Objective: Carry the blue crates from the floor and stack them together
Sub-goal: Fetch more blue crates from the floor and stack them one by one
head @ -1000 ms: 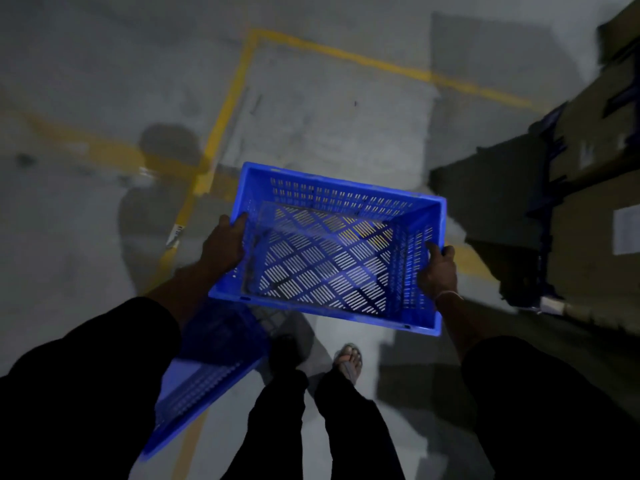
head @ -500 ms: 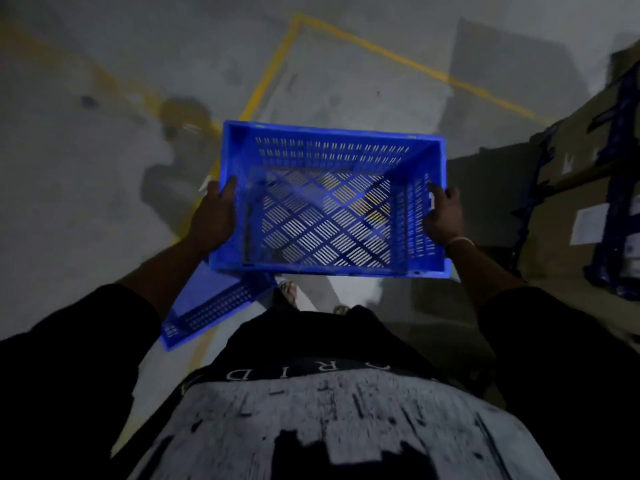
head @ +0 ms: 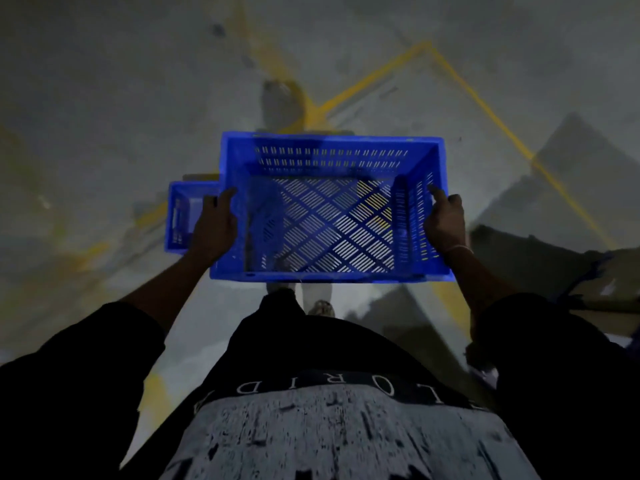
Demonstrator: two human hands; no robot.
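Note:
An empty blue slotted crate (head: 329,168) is held level in the air in front of my body, open side up. My left hand (head: 214,228) grips its left rim with the thumb over the edge. My right hand (head: 445,225) grips the right rim, forefinger stretched along the wall. A second blue crate (head: 180,216) lies on the floor below and to the left, mostly hidden behind the carried crate and my left hand.
Grey concrete floor with yellow painted lines (head: 485,109) crossing ahead and to the right. Dark cardboard boxes (head: 609,282) sit at the right edge. One of my feet (head: 322,308) shows under the crate.
I have turned right with the crate: the boxes slid toward the right edge, the yellow corner moved right, and the floor crate now shows left of the carried one.

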